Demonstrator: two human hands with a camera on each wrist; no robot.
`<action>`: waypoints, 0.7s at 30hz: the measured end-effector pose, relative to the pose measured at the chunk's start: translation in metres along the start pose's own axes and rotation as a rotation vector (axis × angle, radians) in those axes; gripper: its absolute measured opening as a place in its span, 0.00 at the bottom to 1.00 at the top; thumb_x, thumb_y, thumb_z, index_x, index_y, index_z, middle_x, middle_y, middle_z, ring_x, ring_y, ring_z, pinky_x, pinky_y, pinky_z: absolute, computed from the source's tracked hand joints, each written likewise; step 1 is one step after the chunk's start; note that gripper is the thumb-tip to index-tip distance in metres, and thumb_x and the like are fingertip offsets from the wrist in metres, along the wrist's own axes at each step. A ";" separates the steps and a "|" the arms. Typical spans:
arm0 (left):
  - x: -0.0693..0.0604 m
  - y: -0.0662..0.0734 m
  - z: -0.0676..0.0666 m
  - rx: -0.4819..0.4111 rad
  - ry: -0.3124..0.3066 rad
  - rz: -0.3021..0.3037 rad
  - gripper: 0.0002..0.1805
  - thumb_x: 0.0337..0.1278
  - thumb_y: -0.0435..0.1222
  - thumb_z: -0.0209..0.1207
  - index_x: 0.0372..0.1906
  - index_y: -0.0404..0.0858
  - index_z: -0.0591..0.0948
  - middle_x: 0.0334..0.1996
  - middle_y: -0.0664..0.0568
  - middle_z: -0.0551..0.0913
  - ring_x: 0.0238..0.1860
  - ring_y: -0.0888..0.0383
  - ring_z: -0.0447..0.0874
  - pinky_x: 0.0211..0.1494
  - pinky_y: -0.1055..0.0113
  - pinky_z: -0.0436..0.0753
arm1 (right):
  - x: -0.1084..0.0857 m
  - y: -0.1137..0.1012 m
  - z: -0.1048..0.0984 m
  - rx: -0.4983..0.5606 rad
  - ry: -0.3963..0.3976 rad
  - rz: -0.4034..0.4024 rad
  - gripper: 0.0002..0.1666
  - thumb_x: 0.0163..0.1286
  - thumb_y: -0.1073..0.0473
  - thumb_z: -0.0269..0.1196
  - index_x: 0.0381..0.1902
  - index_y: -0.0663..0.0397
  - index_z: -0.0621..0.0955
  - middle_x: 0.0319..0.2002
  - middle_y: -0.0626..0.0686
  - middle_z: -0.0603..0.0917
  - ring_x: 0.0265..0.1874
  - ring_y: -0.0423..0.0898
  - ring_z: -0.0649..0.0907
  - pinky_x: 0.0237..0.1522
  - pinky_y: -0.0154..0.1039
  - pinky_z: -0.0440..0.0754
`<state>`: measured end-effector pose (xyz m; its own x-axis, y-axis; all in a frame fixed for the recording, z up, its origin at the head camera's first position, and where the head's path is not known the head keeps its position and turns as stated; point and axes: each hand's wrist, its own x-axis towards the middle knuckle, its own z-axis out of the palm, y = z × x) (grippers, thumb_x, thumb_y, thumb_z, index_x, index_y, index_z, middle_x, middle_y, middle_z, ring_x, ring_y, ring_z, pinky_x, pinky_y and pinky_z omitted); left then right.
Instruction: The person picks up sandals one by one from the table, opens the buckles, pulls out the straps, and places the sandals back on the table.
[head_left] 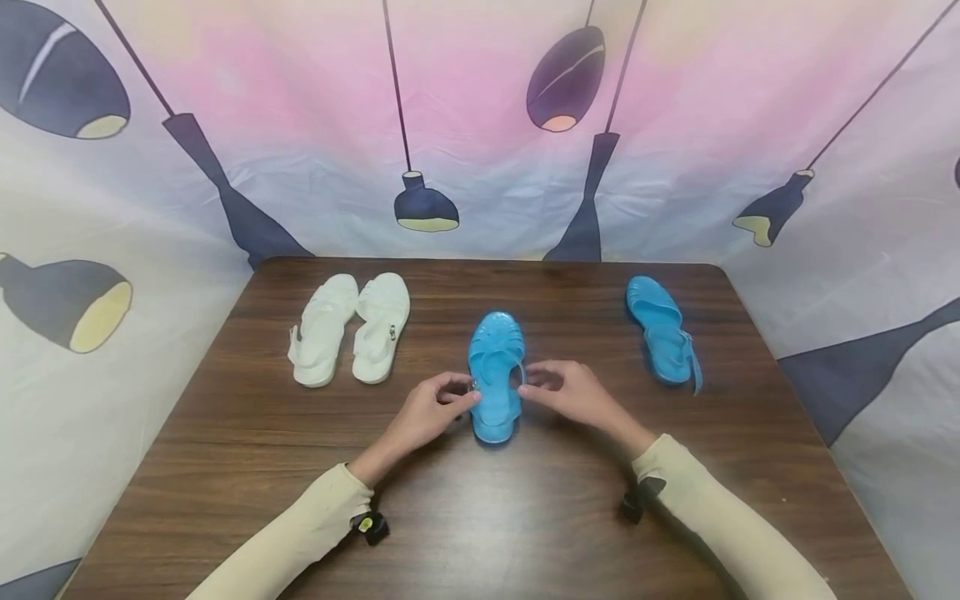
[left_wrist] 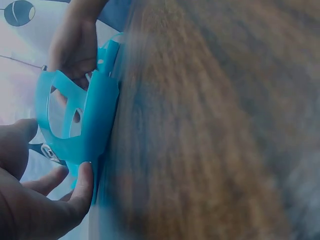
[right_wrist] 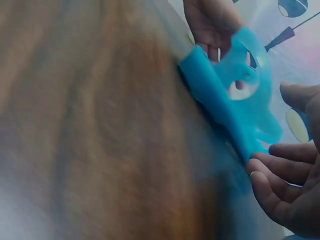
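A blue sandal (head_left: 495, 379) lies in the middle of the brown table, toe toward the far edge. On its left side is the left hand (head_left: 432, 411); in the left wrist view that hand's fingers (left_wrist: 84, 187) touch the side of the blue sandal (left_wrist: 97, 112) near a small buckle (left_wrist: 49, 151), with the thumb held apart. At the opposite side, the right hand (head_left: 573, 394) has relaxed, slightly bent fingers. The right wrist view shows its fingertips against the lower side of the sandal (right_wrist: 220, 95), the right thumb (right_wrist: 300, 95) apart from it.
Two white sandals (head_left: 324, 333) (head_left: 381, 329) lie side by side at the back left of the table (head_left: 480, 525). Another blue sandal (head_left: 663, 333) is at the back right, its strap (head_left: 693, 362) hanging out to the side. A patterned cloth (head_left: 480, 100) surrounds the table's far side.
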<state>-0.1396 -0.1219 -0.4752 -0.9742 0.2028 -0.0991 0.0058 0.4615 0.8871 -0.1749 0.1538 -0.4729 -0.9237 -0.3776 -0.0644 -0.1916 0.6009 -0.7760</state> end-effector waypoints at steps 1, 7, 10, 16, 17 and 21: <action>0.000 0.000 0.000 0.001 -0.004 -0.003 0.22 0.66 0.50 0.66 0.59 0.43 0.83 0.54 0.49 0.86 0.48 0.55 0.88 0.44 0.61 0.88 | -0.001 0.000 0.003 0.008 -0.007 0.007 0.38 0.65 0.31 0.68 0.61 0.51 0.83 0.50 0.48 0.88 0.46 0.45 0.86 0.47 0.46 0.87; 0.002 -0.003 0.002 -0.017 -0.040 -0.028 0.27 0.67 0.54 0.63 0.62 0.42 0.82 0.57 0.48 0.85 0.51 0.54 0.88 0.49 0.58 0.88 | -0.004 0.000 0.014 0.124 -0.068 0.020 0.35 0.69 0.35 0.66 0.64 0.51 0.81 0.54 0.52 0.86 0.49 0.48 0.86 0.46 0.46 0.87; 0.003 -0.003 0.004 -0.025 -0.042 -0.033 0.28 0.66 0.55 0.64 0.62 0.41 0.83 0.57 0.48 0.85 0.52 0.54 0.87 0.52 0.56 0.87 | -0.002 0.000 0.018 0.213 -0.106 0.030 0.34 0.70 0.37 0.66 0.65 0.51 0.80 0.58 0.54 0.85 0.49 0.49 0.87 0.43 0.44 0.88; 0.005 0.001 0.007 -0.026 -0.030 -0.010 0.24 0.64 0.50 0.67 0.56 0.39 0.86 0.55 0.47 0.86 0.54 0.51 0.87 0.55 0.55 0.86 | 0.002 -0.001 0.023 0.359 -0.142 0.038 0.32 0.71 0.43 0.68 0.64 0.58 0.80 0.59 0.59 0.84 0.51 0.51 0.88 0.46 0.44 0.88; 0.005 0.001 0.008 -0.039 -0.029 -0.012 0.23 0.64 0.49 0.68 0.55 0.39 0.86 0.54 0.46 0.87 0.54 0.51 0.87 0.55 0.56 0.86 | 0.002 -0.001 0.024 0.373 -0.140 0.038 0.32 0.70 0.44 0.68 0.63 0.59 0.80 0.58 0.59 0.84 0.51 0.51 0.87 0.47 0.44 0.88; 0.002 0.003 0.009 -0.106 -0.020 -0.031 0.21 0.63 0.46 0.69 0.54 0.37 0.85 0.54 0.44 0.87 0.55 0.49 0.87 0.56 0.56 0.86 | 0.002 -0.003 0.025 0.424 -0.132 0.036 0.32 0.69 0.46 0.70 0.62 0.63 0.80 0.56 0.60 0.85 0.54 0.53 0.87 0.50 0.44 0.87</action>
<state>-0.1398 -0.1123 -0.4770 -0.9689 0.2071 -0.1353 -0.0493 0.3744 0.9260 -0.1679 0.1334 -0.4866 -0.8717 -0.4652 -0.1543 0.0181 0.2841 -0.9586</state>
